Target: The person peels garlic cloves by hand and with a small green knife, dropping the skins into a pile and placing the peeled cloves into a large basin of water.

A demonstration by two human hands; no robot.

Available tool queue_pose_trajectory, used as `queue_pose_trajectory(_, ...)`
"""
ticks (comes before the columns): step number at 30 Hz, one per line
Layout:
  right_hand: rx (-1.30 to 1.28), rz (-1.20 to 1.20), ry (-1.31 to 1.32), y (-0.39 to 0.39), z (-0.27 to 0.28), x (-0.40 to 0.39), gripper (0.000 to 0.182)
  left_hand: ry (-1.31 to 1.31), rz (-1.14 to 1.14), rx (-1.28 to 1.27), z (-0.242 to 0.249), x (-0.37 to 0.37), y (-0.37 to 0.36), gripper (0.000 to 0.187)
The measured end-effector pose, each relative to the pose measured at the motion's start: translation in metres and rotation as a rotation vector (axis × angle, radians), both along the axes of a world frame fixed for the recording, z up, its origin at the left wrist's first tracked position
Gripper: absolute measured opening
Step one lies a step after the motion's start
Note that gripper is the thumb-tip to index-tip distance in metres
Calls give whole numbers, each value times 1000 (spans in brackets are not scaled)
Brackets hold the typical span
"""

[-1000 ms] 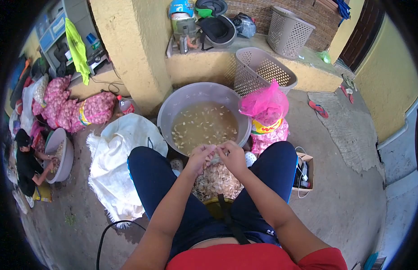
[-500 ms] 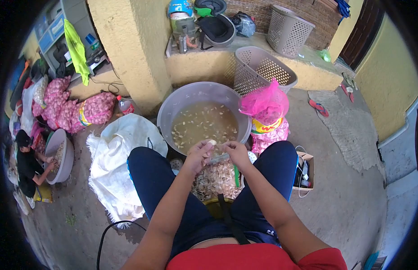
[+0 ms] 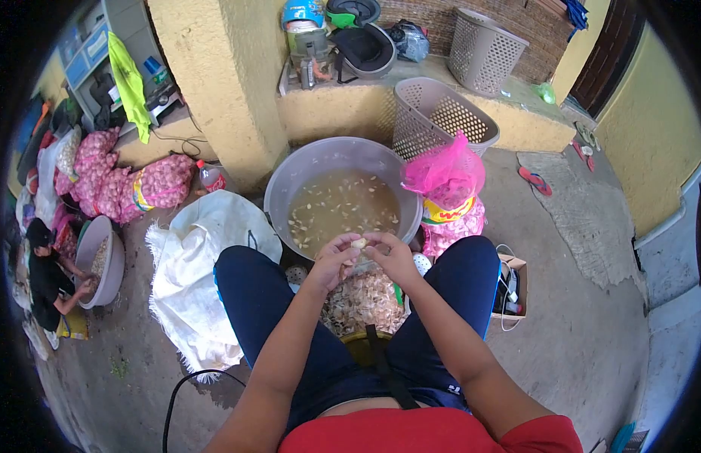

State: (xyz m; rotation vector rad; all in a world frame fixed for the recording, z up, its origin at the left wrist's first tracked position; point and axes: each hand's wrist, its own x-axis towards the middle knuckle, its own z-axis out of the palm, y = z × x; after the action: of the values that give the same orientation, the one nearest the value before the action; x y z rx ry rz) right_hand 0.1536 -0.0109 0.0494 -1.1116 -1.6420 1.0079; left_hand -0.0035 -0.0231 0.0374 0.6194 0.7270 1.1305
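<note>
A pale garlic clove [image 3: 358,243] is pinched between the fingertips of my left hand [image 3: 334,262] and my right hand [image 3: 393,258], close to the near rim of a large grey basin [image 3: 278,162]. Cloudy water fills that basin, with many peeled garlic cloves [image 3: 343,192] floating in it. Under my hands, between my knees, lies a heap of garlic skins and unpeeled pieces [image 3: 362,306]. A green strip [image 3: 399,294] shows at the heap's right side, partly covered. Whether my right hand also holds a small blade cannot be made out.
A pink mesh bag of garlic [image 3: 445,234] stands right of the basin, before a perforated grey basket [image 3: 411,124]. To the left lies a white sack [image 3: 195,279]. Further left, another person [image 3: 48,279] reaches into a tub [image 3: 115,272]. A cardboard box [image 3: 522,291] sits by my right knee.
My right hand has moved left and in to the clove, so both hands' fingertips now meet on it. The clove sits slightly lower. The other person's hands have shifted slightly.
</note>
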Motion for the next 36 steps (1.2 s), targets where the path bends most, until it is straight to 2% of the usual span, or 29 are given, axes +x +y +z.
queue_pose_trajectory(8, -23, -92, -111, -4, 8, 1, 18, 129, -26, 19, 8, 2, -3, 32)
queue_pose_trajectory(14, -59, 55, -155, 4, 11, 11, 15, 246, -67, 74, 6, 0, -2, 28)
queue_pose_trajectory(18, 15, 50, -192, 6, 6, 11, 12, 350, -53, 91, 8, 2, -4, 25)
queue_pose_trajectory(21, 49, 25, -207, 1, 6, 4, 12, 285, 9, 104, -3, 7, -2, 27)
queue_pose_trajectory(27, 66, 74, -236, -6, 0, -3, 17, 47, 188, -56, -7, 6, 2, 33)
queue_pose_trajectory(29, -8, 146, -207, -4, -6, -1, 19, -11, 168, -59, -9, 2, 4, 33)
queue_pose_trajectory(32, -255, 145, -248, -4, -1, 0, 21, -25, 140, -77, -7, 1, 4, 32)
queue_pose_trajectory(35, -197, 13, -309, -3, 0, 1, 21, -37, 87, -88, -4, 3, 3, 32)
queue_pose_trajectory(36, -143, -5, -231, -2, -2, 0, 21, -46, 66, -90, -1, 4, 2, 32)
